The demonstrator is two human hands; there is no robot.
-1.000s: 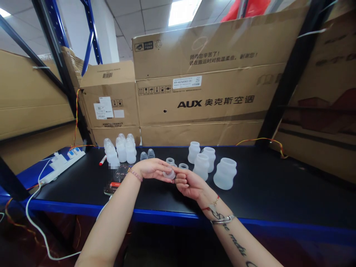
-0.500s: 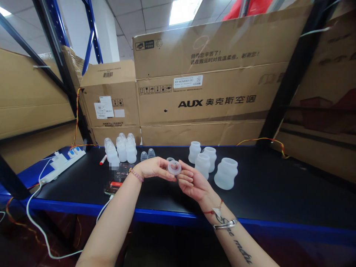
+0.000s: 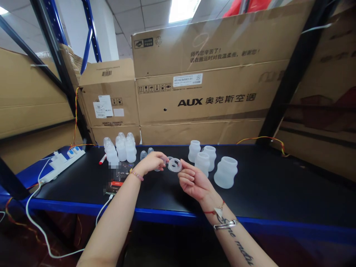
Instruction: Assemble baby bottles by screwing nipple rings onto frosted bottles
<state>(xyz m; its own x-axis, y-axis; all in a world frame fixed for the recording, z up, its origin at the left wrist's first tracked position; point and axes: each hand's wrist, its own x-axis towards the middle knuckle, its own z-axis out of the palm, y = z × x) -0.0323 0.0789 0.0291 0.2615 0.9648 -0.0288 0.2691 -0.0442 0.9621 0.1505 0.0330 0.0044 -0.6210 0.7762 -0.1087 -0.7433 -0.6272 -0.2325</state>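
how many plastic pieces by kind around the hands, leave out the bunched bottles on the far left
wide frosted bottles: 4
small clear caps: 2
frosted ring at the right hand: 1
total: 7
the left hand may hide more

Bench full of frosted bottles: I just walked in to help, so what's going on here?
A person at a black bench has a translucent plastic ring up between their hands. The right hand touches its edge with the fingertips. The left hand sits just beside it, a small clear piece partly hidden under it. Frosted plastic bottles stand upright to the right, a second group of bottles to the left.
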